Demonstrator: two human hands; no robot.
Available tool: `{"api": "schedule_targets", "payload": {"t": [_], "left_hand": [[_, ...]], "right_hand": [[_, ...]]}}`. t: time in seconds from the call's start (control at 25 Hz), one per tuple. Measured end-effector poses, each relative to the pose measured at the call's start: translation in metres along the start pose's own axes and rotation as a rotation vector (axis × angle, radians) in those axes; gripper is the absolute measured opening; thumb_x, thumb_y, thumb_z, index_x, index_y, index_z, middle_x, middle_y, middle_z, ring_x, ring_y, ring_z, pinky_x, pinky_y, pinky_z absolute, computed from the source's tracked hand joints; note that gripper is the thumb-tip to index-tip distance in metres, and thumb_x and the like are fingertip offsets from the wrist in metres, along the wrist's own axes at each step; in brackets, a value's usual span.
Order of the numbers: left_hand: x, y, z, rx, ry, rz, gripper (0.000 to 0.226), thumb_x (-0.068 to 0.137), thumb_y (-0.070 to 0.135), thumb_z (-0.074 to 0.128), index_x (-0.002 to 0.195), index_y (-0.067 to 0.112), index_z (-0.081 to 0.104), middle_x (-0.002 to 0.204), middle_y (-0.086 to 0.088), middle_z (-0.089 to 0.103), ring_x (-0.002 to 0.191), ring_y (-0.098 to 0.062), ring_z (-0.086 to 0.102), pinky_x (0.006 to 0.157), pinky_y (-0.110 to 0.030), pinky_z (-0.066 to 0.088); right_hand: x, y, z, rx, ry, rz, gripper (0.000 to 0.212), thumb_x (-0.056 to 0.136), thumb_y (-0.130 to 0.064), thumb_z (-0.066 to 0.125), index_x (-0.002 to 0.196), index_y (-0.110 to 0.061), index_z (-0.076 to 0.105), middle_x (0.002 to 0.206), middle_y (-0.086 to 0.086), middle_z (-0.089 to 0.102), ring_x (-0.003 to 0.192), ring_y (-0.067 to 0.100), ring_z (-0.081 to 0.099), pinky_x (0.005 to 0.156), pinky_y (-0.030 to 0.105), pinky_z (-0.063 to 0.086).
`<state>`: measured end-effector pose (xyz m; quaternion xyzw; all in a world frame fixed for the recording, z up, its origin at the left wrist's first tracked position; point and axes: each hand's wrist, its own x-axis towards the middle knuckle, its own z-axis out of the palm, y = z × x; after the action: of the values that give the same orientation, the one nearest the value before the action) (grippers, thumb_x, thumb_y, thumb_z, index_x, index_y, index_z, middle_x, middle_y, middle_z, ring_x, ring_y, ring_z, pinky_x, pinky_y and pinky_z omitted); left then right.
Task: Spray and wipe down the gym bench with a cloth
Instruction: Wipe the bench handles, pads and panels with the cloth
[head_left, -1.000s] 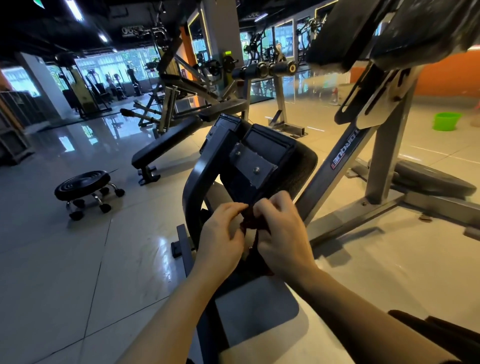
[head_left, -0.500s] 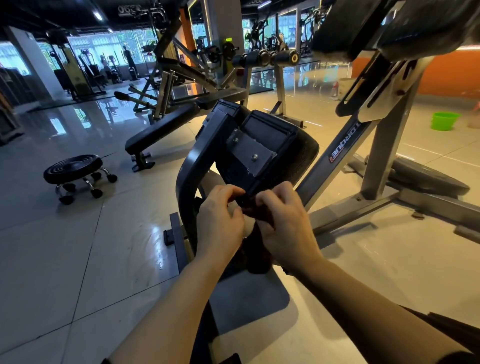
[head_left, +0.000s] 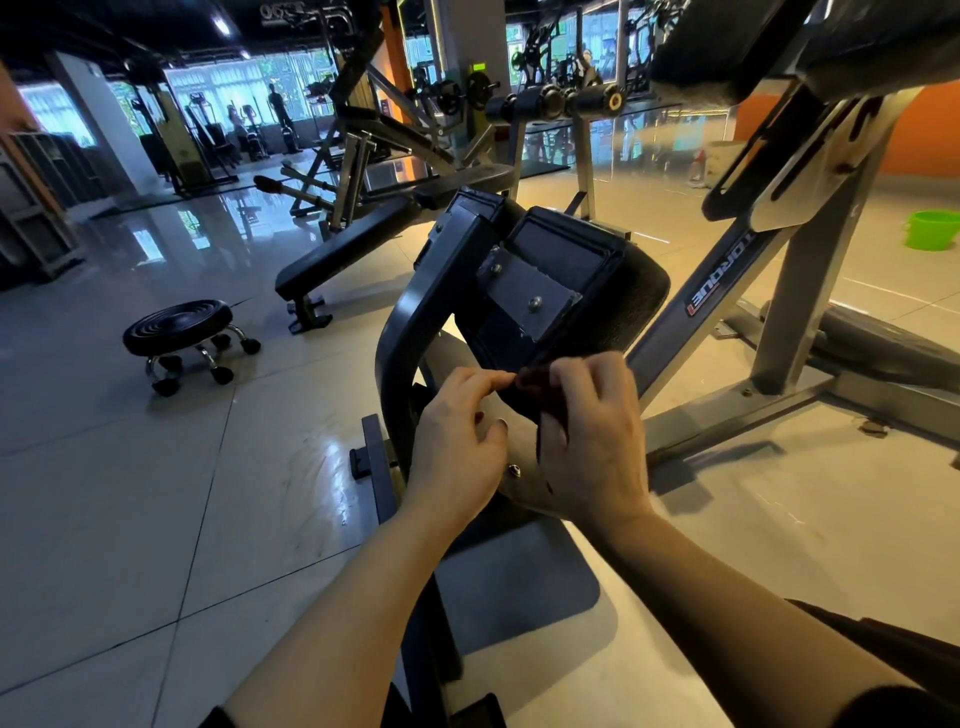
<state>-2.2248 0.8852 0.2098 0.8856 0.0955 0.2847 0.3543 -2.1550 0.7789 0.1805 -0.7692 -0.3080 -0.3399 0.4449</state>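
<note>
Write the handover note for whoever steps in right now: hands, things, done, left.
Left hand: fingertips pinch the top edge of the dark red cloth.
Right hand: fingers curled round the same cloth, holding it in front of the lower edge of the black bench pad.
Both hands are close together just below the pad; the cloth is bunched between them and mostly hidden.
No spray bottle is in view.
Done: cannot tell from the pad whether it has been sprayed or wiped.
Left: likely sort out the cloth, then wipe the pad.
</note>
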Motion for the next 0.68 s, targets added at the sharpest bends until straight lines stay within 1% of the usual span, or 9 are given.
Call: {"api": "schedule_targets", "payload": {"t": [0.12,0.2,0.28,0.4,0.44,0.52,0.6,0.64,0.68], "left_hand": [[0.001,-0.002,0.0,0.007,-0.014,0.008,0.043,0.087,-0.004,0.059,0.122,0.02,0.057,0.117,0.011,0.053,0.104,0.002,0.051,0.085,0.0,0.04],[0.001,0.0,0.001,0.003,-0.007,0.015,0.043,0.086,-0.005,0.06,0.12,0.022,0.057,0.114,0.013,0.053,0.102,0.005,0.051,0.083,-0.002,0.042],[0.0,0.003,0.004,0.0,0.014,0.011,0.042,0.085,-0.006,0.06,0.115,0.024,0.056,0.111,0.013,0.052,0.099,0.007,0.05,0.08,-0.004,0.042],[0.0,0.006,0.007,0.0,0.039,-0.015,0.041,0.085,-0.007,0.058,0.111,0.026,0.055,0.107,0.015,0.05,0.097,0.008,0.049,0.079,-0.003,0.037],[0.0,0.007,0.007,0.005,0.042,-0.007,0.04,0.085,-0.007,0.058,0.111,0.024,0.056,0.107,0.014,0.051,0.096,0.006,0.05,0.08,-0.005,0.038],[0.0,0.007,0.007,0.018,0.044,0.022,0.04,0.083,-0.007,0.059,0.113,0.019,0.058,0.11,0.007,0.054,0.098,-0.002,0.053,0.084,-0.014,0.043],[-0.001,0.007,0.007,0.043,0.042,0.034,0.042,0.081,-0.008,0.06,0.116,0.015,0.057,0.113,0.002,0.055,0.103,-0.009,0.054,0.088,-0.024,0.049],[-0.002,0.008,0.009,0.053,0.044,0.037,0.043,0.081,-0.008,0.061,0.117,0.015,0.056,0.115,0.001,0.054,0.105,-0.011,0.053,0.09,-0.026,0.049],[-0.002,0.009,0.01,0.057,0.054,0.046,0.044,0.08,-0.007,0.061,0.118,0.015,0.055,0.116,0.0,0.053,0.107,-0.011,0.053,0.092,-0.028,0.049]], "right_hand": [[-0.01,0.002,0.002,-0.01,-0.103,-0.076,0.027,0.078,-0.018,0.062,0.104,-0.012,0.056,0.103,0.008,0.048,0.091,0.018,0.047,0.07,0.029,0.05],[-0.007,0.003,-0.004,-0.016,-0.153,-0.113,0.026,0.078,-0.02,0.061,0.102,-0.013,0.056,0.101,0.007,0.049,0.088,0.016,0.048,0.065,0.03,0.052],[-0.002,0.002,-0.007,0.004,-0.102,-0.097,0.022,0.079,-0.02,0.059,0.099,-0.012,0.055,0.099,0.006,0.049,0.085,0.014,0.047,0.062,0.03,0.052],[0.003,-0.003,-0.008,0.052,0.081,0.026,0.022,0.085,-0.025,0.05,0.1,-0.01,0.056,0.102,0.007,0.05,0.088,0.011,0.046,0.068,0.022,0.048],[0.002,-0.002,-0.006,0.04,0.074,0.013,0.021,0.086,-0.024,0.052,0.101,-0.01,0.057,0.102,0.007,0.051,0.088,0.011,0.046,0.069,0.021,0.048],[-0.003,0.003,-0.004,-0.039,-0.057,-0.102,0.02,0.083,-0.016,0.065,0.102,-0.011,0.059,0.1,0.006,0.052,0.086,0.013,0.047,0.066,0.024,0.049],[-0.006,0.009,-0.005,-0.115,-0.176,-0.206,0.029,0.076,-0.012,0.075,0.1,-0.011,0.06,0.097,0.004,0.053,0.082,0.014,0.046,0.06,0.023,0.046],[-0.003,0.01,-0.007,-0.123,-0.197,-0.235,0.029,0.074,-0.012,0.076,0.098,-0.011,0.06,0.095,0.004,0.053,0.081,0.014,0.046,0.058,0.023,0.045],[0.002,0.01,-0.009,-0.117,-0.187,-0.254,0.025,0.076,-0.013,0.072,0.097,-0.011,0.059,0.095,0.005,0.052,0.081,0.014,0.045,0.057,0.023,0.045]]}}
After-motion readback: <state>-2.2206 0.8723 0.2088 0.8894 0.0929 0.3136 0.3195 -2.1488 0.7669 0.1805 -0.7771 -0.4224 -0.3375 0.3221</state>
